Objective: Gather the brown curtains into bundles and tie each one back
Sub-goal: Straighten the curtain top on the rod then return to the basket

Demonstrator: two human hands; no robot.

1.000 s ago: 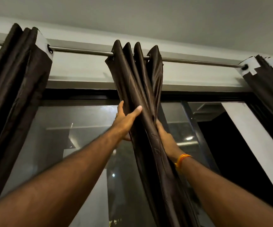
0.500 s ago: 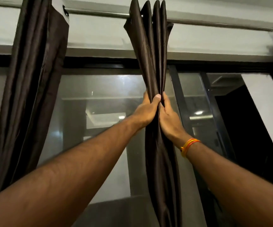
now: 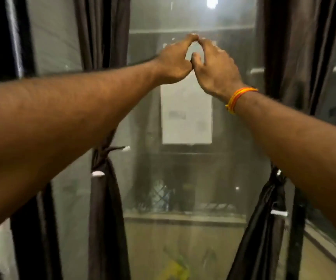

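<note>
dim, motion-blurred throughout — glare from a lamp reflection (image 3: pixel 212 1) up top.

Your left hand (image 3: pixel 173 61) and right hand (image 3: pixel 215 67) meet at the fingertips, far out in front of the window glass (image 3: pixel 183 178). Neither visibly holds anything, and blur hides the left fingers. An orange band (image 3: pixel 237 98) circles your right wrist. The left curtain (image 3: pixel 104 199) and right curtain (image 3: pixel 264 219) hang knotted, well apart.

Home, tied brown curtains (image 3: pixel 104 199), glass window (image 3: pixel 185 178)
</note>
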